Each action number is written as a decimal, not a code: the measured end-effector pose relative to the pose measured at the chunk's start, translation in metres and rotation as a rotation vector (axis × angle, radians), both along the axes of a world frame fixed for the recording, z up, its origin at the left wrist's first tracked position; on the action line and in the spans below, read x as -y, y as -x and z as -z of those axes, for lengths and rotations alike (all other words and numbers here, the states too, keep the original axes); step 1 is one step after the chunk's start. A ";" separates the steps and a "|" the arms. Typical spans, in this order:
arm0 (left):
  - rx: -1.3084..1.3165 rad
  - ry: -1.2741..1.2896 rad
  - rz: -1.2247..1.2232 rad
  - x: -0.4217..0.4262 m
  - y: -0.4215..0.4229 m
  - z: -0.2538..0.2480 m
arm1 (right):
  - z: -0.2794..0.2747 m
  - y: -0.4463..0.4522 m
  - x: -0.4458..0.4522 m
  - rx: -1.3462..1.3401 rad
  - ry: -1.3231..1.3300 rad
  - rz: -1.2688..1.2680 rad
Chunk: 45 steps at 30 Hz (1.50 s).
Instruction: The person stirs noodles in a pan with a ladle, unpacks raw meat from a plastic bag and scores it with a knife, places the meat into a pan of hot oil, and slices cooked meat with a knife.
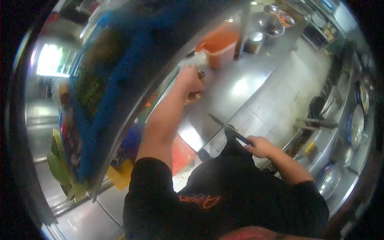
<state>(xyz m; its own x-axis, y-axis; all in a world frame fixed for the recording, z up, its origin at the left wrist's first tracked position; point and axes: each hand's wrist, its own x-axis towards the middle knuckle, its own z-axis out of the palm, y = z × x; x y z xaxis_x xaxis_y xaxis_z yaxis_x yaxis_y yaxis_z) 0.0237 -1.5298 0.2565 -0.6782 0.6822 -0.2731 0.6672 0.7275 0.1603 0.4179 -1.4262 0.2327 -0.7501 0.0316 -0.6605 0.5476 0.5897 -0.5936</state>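
Note:
My right hand (262, 147) is closed round the handle of a knife (218, 121), held low in front of my dark shirt. The blade points away from me, up and to the left. My left hand (190, 81) reaches out over the steel counter (224, 86), its fingers curled. Brownish food (195, 96) shows beside and under that hand; its kind is too blurred to tell. Just beyond the left hand stands an orange-and-white tub (219, 48).
A metal pot (254, 43) and steel bowls (270, 25) stand at the counter's far end. Close on the left, a blurred shelf edge with blue crates (140, 60) overhangs. Pans and utensils line a steel shelf (320, 148) on the right. A red board (182, 154) lies below my left arm.

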 end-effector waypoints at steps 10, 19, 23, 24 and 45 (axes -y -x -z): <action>0.169 -0.990 -0.975 0.258 -0.112 -0.005 | -0.074 0.060 0.021 -0.239 -0.043 -0.349; 0.146 -1.007 -1.359 0.338 -0.188 -0.059 | -0.101 0.130 0.124 -0.212 -0.392 -0.816; 0.175 -1.037 -1.319 0.371 -0.178 0.004 | -0.126 0.141 0.162 -0.169 -0.573 -0.868; 0.128 -1.035 -1.312 0.376 -0.176 0.018 | -0.129 0.142 0.169 -0.177 -0.604 -0.878; -0.051 -0.821 -1.279 0.378 -0.177 0.039 | -0.159 0.194 0.271 0.052 -0.779 -1.067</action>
<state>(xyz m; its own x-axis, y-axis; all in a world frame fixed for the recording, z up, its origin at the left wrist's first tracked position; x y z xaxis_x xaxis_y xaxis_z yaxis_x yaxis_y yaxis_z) 0.2003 -1.9077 0.2177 -0.9100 -0.4068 -0.0807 -0.3059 0.5270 0.7929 0.2237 -1.6972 0.3912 -0.6178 -0.1730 -0.7670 -0.3839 0.9177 0.1022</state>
